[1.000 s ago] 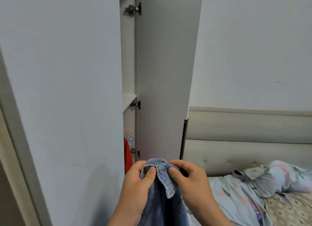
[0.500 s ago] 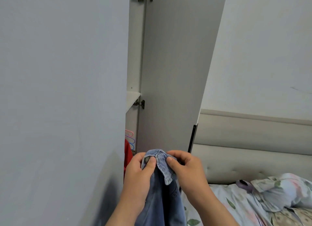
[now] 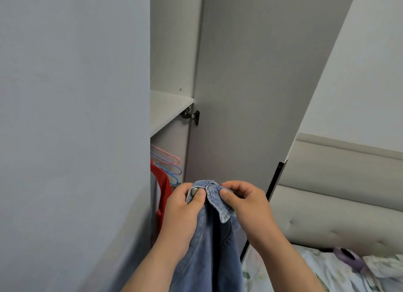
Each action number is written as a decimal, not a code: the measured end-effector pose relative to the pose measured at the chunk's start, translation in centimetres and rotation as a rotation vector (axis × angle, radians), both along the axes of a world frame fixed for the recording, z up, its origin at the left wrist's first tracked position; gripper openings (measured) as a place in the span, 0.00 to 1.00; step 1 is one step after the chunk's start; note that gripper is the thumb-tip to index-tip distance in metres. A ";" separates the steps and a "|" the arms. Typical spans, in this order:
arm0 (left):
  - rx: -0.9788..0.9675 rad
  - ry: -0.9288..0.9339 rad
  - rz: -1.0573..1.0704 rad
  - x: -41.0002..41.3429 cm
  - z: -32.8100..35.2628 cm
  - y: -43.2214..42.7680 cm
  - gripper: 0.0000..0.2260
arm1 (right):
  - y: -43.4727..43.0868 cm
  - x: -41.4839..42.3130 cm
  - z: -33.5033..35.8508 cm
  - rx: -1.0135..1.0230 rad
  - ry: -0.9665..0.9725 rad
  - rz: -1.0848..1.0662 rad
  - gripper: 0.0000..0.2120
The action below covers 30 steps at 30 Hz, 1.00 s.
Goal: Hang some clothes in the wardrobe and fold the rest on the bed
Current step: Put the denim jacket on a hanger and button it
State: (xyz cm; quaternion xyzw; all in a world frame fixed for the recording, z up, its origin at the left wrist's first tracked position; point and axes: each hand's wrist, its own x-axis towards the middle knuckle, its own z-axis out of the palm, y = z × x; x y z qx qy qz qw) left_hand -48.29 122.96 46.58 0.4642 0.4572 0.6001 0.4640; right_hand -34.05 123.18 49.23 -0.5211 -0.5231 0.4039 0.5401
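Denim shirt [image 3: 209, 237] still unhung, pinched at the collar by left hand [image 3: 183, 206] and right hand [image 3: 246, 204], right outside the wardrobe [image 3: 172, 108]. Red garment [image 3: 162, 195] hanging inside already, spare hangers [image 3: 168, 161] waiting.

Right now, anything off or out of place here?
Nothing stands out. Both hands, left hand and right hand, pinch the denim garment by its collar; empty wire hangers hang in the open wardrobe.
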 end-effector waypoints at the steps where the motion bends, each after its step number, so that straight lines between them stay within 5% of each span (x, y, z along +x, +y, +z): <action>1: -0.019 0.011 0.007 0.2 -0.8 1.0 0.05 | 1.3 0.4 -0.7 -0.018 -0.002 0.021 0.05; 7: -0.113 0.010 0.048 0.9 -4.3 5.5 0.04 | 8.5 1.6 -5.1 -0.128 0.000 0.178 0.07; 11: -0.143 0.041 0.116 0.5 -6.6 8.0 0.16 | 12.8 2.0 -6.7 -0.195 -0.116 0.361 0.05; 17: -0.188 0.020 0.233 -0.4 -9.0 10.8 0.05 | 21.1 0.7 -9.0 -0.108 -0.642 0.247 0.19; 23: -0.225 -0.015 0.320 -1.3 -11.0 13.8 0.04 | 28.5 -4.0 -15.6 -0.125 -0.397 0.333 0.02; 30: -0.263 -0.038 0.432 -2.0 -13.7 16.2 0.04 | 32.0 -7.6 -20.4 -0.229 -0.326 0.413 0.18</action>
